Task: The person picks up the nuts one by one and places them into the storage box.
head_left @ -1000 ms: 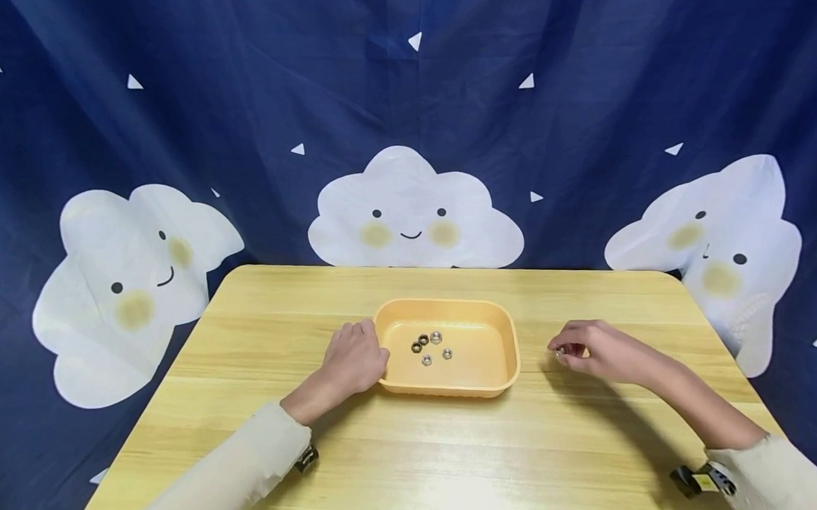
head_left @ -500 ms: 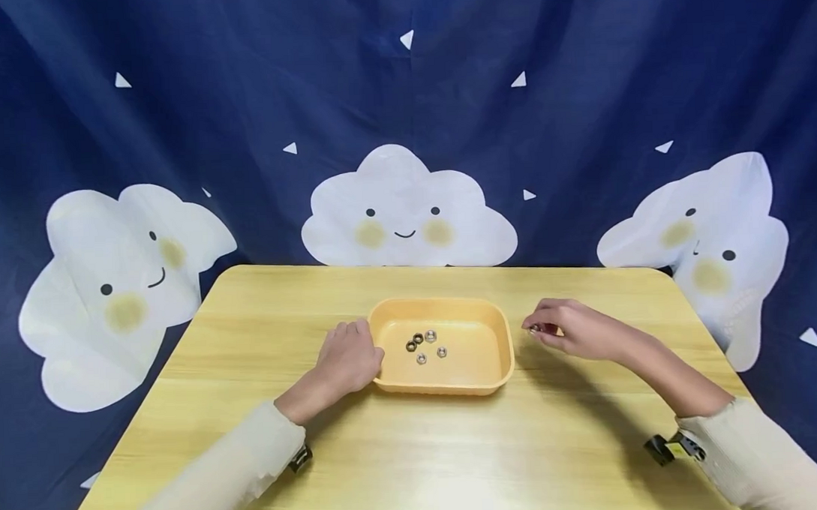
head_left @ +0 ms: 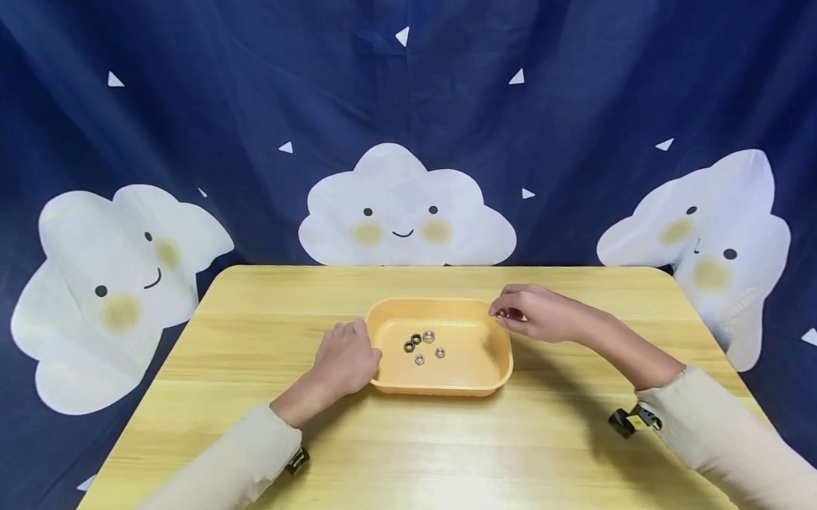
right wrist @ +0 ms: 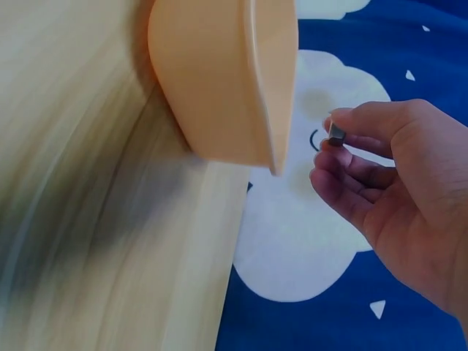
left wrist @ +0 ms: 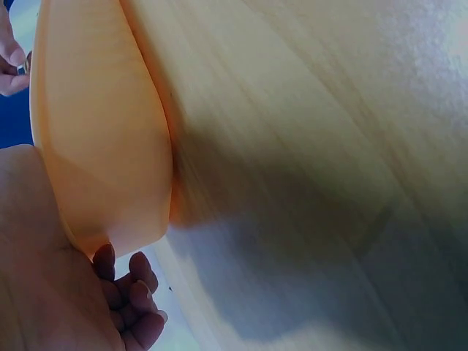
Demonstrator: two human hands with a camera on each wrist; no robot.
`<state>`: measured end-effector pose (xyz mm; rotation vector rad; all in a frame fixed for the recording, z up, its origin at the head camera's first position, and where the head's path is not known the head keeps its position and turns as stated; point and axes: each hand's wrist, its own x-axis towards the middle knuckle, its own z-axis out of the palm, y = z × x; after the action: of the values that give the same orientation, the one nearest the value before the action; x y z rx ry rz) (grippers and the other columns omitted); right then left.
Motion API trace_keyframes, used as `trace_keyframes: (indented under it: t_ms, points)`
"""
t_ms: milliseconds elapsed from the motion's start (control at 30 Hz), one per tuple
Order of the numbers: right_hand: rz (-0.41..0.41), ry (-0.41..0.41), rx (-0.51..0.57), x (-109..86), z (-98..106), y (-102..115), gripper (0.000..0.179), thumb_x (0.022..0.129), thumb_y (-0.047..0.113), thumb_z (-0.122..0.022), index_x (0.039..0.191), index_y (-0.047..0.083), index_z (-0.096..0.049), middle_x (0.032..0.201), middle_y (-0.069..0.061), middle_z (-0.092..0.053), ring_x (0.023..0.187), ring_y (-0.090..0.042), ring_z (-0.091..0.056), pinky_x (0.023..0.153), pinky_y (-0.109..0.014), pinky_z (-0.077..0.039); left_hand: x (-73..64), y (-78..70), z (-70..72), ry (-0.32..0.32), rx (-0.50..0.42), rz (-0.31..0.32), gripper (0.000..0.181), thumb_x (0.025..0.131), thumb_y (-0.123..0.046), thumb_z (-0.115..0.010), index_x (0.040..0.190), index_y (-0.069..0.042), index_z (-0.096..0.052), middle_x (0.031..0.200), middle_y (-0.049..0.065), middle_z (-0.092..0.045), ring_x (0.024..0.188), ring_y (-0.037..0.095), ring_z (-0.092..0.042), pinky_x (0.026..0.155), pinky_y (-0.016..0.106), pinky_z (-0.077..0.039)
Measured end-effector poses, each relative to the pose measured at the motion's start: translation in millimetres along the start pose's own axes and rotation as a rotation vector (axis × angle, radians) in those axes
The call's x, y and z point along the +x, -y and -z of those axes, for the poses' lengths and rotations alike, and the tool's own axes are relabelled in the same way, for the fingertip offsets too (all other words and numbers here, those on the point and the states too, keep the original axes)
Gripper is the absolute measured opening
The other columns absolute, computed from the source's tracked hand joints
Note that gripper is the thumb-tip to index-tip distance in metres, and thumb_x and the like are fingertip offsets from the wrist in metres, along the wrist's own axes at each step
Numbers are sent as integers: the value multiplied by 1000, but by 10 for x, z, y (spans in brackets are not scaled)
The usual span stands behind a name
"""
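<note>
A shallow orange plastic tray point(head_left: 469, 365) stands on the wooden table with several hex nuts inside. Two of them are dark nuts point(head_left: 409, 346); the rest are silver nuts point(head_left: 440, 352). My left hand point(head_left: 344, 358) grips the tray's left rim, its fingers curled against the outside wall in the left wrist view. Between thumb and fingertips my right hand point(head_left: 542, 314) pinches a metal hex nut point(right wrist: 336, 135), held in the air by the tray's far right corner. Part of that nut is covered by the fingers.
The light wooden table point(head_left: 361, 459) reaches back to a dark blue curtain point(head_left: 240, 81) printed with white clouds. A wrist camera point(head_left: 633, 421) is strapped at the right sleeve, and another wrist camera point(head_left: 297, 461) at the left.
My right hand has moved left with the nut, from the table's right side to the tray's far right corner. The left hand stays on the rim. The head view has shifted slightly.
</note>
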<state>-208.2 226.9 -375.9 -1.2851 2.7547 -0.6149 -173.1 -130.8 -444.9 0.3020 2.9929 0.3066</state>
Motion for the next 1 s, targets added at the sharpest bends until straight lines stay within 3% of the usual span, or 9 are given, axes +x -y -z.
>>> trace_keyframes:
  t_ms: [367, 633, 733, 1000]
  points:
    - [70, 65, -9, 394, -146, 93, 11, 95, 5, -68, 101, 2, -76, 85, -1, -66, 76, -6, -56, 71, -23, -51, -16, -4, 3, -9, 10, -11, 28, 98, -29, -52, 97, -2, -47, 85, 9, -47, 79, 27, -42, 74, 35, -33]
    - [137, 163, -33, 634, -300, 123, 8, 90, 3, -68, 92, 4, -75, 78, 3, -65, 73, -4, -53, 71, -23, -50, -15, -2, 18, -5, -2, -9, 25, 98, -28, -51, 97, -3, -47, 86, 9, -47, 81, 27, -42, 76, 36, -33]
    - [140, 200, -12, 689, -342, 150, 7, 89, 2, -68, 86, 6, -72, 73, 5, -60, 70, -4, -49, 68, -21, -46, -19, 0, 15, -3, -5, -8, 25, 98, -28, -51, 96, -4, -47, 86, 9, -46, 81, 27, -42, 76, 36, -33]
    - [93, 279, 14, 774, -487, 158, 27, 86, -3, -65, 68, 14, -55, 63, 8, -39, 61, -3, -33, 60, -18, -28, -25, 0, 31, -9, -5, -16, 25, 98, -28, -50, 97, -3, -47, 86, 10, -46, 81, 27, -41, 76, 36, -32]
